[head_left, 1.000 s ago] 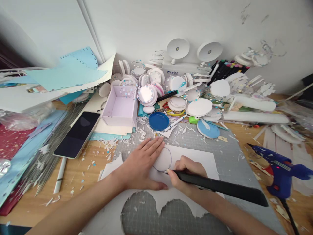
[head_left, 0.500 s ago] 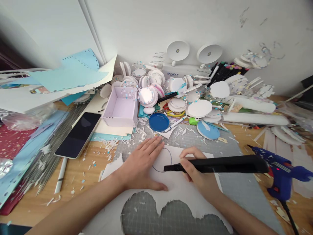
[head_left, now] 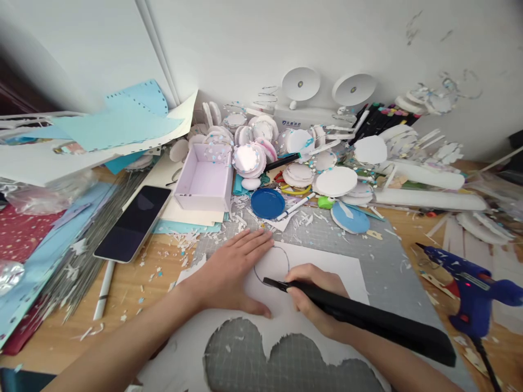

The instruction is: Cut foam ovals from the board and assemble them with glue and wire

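Note:
My left hand [head_left: 235, 272] lies flat with fingers outstretched, pressing on a white sheet of foam or thick paper [head_left: 327, 261]. A round pencil-like outline is drawn on the sheet beside its fingertips. My right hand [head_left: 321, 294] is closed around a long black utility knife [head_left: 379, 324]. The knife's narrow dark tip meets the lower edge of the drawn circle, and its handle slants down to the right. Scalloped, rough-edged cutouts open the near part of the sheet, showing the grey cutting mat [head_left: 253, 359] below.
Behind the sheet are a blue round lid [head_left: 267, 203], a white marker [head_left: 296, 207], a lilac box [head_left: 203, 201] and piled white discs [head_left: 335, 181]. A phone [head_left: 133, 223] lies left. A blue glue gun [head_left: 474, 294] with its cord stands right. White scraps litter the table.
The knife has swung from nearly level to slanting down rightwards. Its tip has shifted left along the circle outline, with my right hand following. My left hand stays in place.

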The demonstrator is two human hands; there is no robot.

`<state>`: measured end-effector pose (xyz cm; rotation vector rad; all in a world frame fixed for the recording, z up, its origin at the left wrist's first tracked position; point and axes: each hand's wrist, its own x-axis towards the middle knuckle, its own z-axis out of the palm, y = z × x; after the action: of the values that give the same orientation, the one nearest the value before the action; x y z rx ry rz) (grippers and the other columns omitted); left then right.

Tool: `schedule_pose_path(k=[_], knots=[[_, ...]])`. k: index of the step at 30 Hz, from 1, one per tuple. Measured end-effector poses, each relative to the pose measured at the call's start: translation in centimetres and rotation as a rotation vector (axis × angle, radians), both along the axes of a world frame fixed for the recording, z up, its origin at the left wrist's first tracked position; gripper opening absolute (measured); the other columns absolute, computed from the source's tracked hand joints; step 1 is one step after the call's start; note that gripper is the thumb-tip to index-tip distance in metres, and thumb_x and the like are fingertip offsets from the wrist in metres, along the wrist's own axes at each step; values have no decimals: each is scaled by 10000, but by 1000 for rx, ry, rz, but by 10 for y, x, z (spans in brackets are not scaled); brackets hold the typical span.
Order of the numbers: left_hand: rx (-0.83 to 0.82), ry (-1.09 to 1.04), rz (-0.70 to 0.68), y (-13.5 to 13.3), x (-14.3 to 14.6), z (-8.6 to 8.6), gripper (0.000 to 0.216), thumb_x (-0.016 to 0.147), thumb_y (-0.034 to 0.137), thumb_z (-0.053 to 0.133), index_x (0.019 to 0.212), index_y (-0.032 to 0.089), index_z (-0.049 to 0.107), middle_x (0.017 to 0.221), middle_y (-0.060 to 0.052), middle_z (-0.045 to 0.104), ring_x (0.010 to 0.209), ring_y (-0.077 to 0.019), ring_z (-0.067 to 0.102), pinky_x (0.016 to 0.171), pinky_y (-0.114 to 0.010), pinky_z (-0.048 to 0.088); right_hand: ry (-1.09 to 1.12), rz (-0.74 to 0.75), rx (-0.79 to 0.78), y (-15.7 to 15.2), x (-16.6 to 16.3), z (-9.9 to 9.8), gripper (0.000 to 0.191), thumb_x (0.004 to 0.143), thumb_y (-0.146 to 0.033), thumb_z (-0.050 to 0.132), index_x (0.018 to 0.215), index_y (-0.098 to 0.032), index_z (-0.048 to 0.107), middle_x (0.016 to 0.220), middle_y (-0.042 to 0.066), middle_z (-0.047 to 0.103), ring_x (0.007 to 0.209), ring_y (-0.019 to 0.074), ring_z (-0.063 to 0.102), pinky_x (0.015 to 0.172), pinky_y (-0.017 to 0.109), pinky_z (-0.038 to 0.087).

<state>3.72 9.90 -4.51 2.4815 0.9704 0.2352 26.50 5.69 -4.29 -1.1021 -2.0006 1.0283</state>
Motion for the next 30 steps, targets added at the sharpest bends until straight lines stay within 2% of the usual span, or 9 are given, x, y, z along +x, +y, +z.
schedule_pose_path(k=[8,13,16,19,30], knots=[[-9,-7,-9,0,-1,-2,1080,629,718,634,1469,142,273,1556,-115,227,1436,-278,228,1199,-452,114,-124,44,258,1,-1,-2,90,888,-204,489,947,-227,553,760,-1,693,622,131,644,582,219,447],[0,-18,-11,0,-1,-2,1088,617,726,639,1458,129,294,1549,-128,246,1433,-282,238,1199,-454,121,-156,104,345,0,-6,-7,112,875,-188,478,879,-215,587,681,7,676,578,147,621,547,244,419],[10,-33,-12,0,-1,-2,1085,611,720,648,1453,129,301,1543,-132,266,1428,-283,252,1197,-458,140,-194,127,355,-1,-9,-11,100,854,-188,512,857,-203,611,602,-2,628,532,150,586,521,257,392],[14,-61,-13,1,-1,-1,1058,614,691,664,1449,148,308,1536,-134,285,1418,-290,275,1189,-475,163,-197,177,357,2,-8,-11,129,850,-200,512,915,-187,622,613,1,628,533,150,571,519,262,396],[11,-37,-20,2,-1,-1,1070,604,719,651,1452,163,309,1543,-117,273,1419,-278,278,1193,-453,164,-167,394,355,17,2,13,165,867,-162,455,946,-185,598,583,-19,566,495,137,490,481,258,372]])
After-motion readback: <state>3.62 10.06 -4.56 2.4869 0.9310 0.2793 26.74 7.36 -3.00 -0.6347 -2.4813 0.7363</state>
